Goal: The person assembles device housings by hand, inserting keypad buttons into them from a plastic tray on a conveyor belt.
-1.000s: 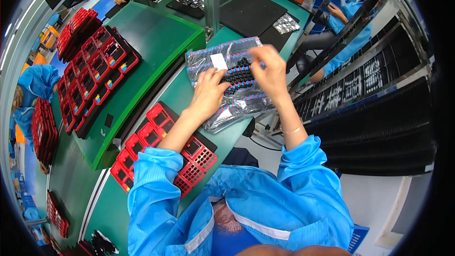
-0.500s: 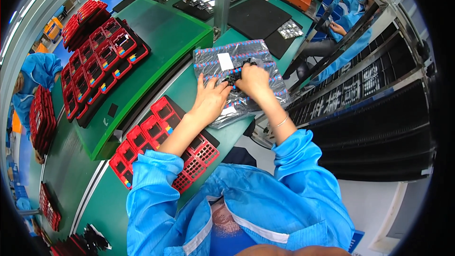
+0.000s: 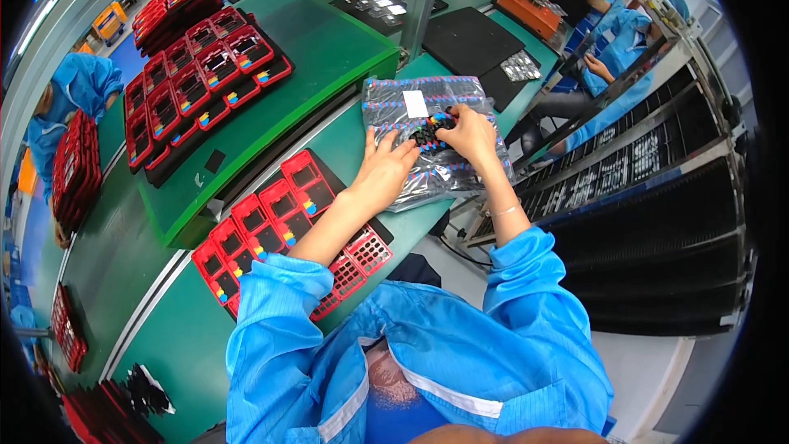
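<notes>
The grey crinkled plastic bag lies on the green table near its edge; left hand rests spread on it; right hand pinches small black parts; a slip could scatter them off the edge.

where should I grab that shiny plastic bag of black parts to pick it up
Probably by the far short edge of the plastic bag, coming from the side away from the body. It lies flat on the green table, and the left hand and right hand cover its near half.
</notes>
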`<act>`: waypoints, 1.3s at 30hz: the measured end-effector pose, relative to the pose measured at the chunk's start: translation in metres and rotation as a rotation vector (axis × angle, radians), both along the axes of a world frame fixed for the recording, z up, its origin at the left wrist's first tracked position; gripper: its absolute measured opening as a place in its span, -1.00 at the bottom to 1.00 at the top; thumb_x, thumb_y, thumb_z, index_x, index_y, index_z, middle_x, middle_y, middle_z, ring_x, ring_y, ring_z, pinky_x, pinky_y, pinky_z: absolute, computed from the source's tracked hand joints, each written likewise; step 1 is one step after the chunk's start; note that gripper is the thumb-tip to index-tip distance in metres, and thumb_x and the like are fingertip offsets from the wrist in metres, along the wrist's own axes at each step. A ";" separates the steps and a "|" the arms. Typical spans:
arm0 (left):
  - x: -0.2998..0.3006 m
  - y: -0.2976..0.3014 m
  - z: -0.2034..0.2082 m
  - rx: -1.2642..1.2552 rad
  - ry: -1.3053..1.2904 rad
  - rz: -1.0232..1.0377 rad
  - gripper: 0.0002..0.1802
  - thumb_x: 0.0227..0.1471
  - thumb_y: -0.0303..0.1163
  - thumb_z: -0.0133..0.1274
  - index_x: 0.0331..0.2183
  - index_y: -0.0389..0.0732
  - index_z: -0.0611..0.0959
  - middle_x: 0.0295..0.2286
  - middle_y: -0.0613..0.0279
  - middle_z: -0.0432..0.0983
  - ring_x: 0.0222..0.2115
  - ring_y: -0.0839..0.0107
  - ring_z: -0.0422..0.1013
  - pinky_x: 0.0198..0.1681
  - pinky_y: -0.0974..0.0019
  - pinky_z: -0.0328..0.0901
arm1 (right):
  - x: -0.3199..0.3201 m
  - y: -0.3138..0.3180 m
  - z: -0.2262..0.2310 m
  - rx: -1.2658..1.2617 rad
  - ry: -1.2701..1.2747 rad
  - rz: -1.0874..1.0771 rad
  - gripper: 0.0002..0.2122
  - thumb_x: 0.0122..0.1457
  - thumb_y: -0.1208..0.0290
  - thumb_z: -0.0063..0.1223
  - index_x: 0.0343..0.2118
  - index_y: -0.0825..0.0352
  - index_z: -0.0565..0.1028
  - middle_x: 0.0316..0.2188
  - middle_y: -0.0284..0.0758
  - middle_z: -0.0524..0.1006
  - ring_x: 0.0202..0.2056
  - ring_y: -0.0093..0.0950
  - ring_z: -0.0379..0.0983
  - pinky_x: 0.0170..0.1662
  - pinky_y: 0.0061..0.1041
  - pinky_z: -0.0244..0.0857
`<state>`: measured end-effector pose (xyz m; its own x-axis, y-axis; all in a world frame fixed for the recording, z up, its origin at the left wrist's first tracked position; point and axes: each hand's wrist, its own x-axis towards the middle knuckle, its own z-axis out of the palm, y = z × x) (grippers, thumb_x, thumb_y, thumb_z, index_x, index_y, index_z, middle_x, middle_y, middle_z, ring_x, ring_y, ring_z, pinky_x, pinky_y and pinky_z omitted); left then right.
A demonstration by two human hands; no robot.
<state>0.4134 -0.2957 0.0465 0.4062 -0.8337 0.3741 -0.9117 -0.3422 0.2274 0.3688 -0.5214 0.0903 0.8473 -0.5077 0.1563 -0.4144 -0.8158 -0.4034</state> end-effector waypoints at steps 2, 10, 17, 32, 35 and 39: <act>-0.006 0.009 0.004 -0.037 0.029 -0.023 -0.45 0.04 -0.47 0.17 0.11 -0.18 0.57 0.14 0.11 0.44 0.28 -0.07 0.15 0.35 -0.39 -0.08 | -0.009 0.005 0.010 0.036 -0.012 -0.031 -0.42 -0.17 0.13 0.32 -0.04 0.33 0.60 -0.27 -0.07 0.68 -0.15 -0.06 0.63 -0.04 -0.17 0.45; -0.031 0.041 0.038 -0.410 0.513 -0.013 -0.44 0.20 -0.42 0.12 0.22 -0.15 0.47 0.21 0.00 0.35 0.29 -0.03 0.19 0.35 -0.06 0.09 | -0.031 -0.024 0.034 0.616 -0.294 0.135 -0.52 -0.01 0.42 0.33 0.00 0.50 0.54 -0.33 -0.27 0.68 -0.29 -0.61 0.57 -0.19 -0.61 0.42; -0.139 0.076 0.057 -1.265 1.861 -0.265 0.07 0.13 -0.52 0.23 0.43 0.04 -0.08 0.36 0.11 -0.03 0.28 0.14 0.18 0.25 0.00 0.28 | -0.092 0.101 0.068 1.206 0.061 0.673 -0.31 -0.08 0.39 0.40 0.19 0.40 0.40 -0.08 -0.31 0.61 -0.11 -0.56 0.52 -0.01 -0.51 0.39; -0.259 0.185 -0.035 -1.670 1.832 0.114 -0.43 0.24 -0.57 0.06 0.22 -0.09 0.31 0.17 0.11 0.31 0.16 0.21 0.37 0.22 -0.08 0.38 | -0.154 0.233 -0.010 0.520 -0.321 1.075 -0.68 0.11 0.58 0.27 -0.03 0.40 0.62 -0.28 -0.18 0.60 -0.33 -0.29 0.61 -0.29 -0.42 0.51; -0.260 0.195 -0.030 -1.706 1.826 0.185 -0.46 0.26 -0.48 0.09 0.21 -0.10 0.31 0.15 0.09 0.34 0.16 0.17 0.38 0.22 -0.09 0.38 | -0.145 0.237 -0.014 0.927 0.048 0.928 -0.74 0.22 0.53 0.23 -0.04 0.46 0.62 -0.27 -0.17 0.67 -0.30 -0.48 0.63 -0.30 -0.52 0.48; -0.266 0.208 -0.025 -1.692 1.871 0.254 -0.48 0.29 -0.43 0.06 0.21 -0.09 0.30 0.13 0.03 0.38 0.12 0.05 0.42 0.16 -0.06 0.44 | -0.138 0.240 -0.023 1.382 0.357 0.730 -0.77 0.27 0.50 0.21 -0.05 0.44 0.62 -0.25 -0.26 0.69 -0.27 -0.63 0.59 -0.29 -0.57 0.46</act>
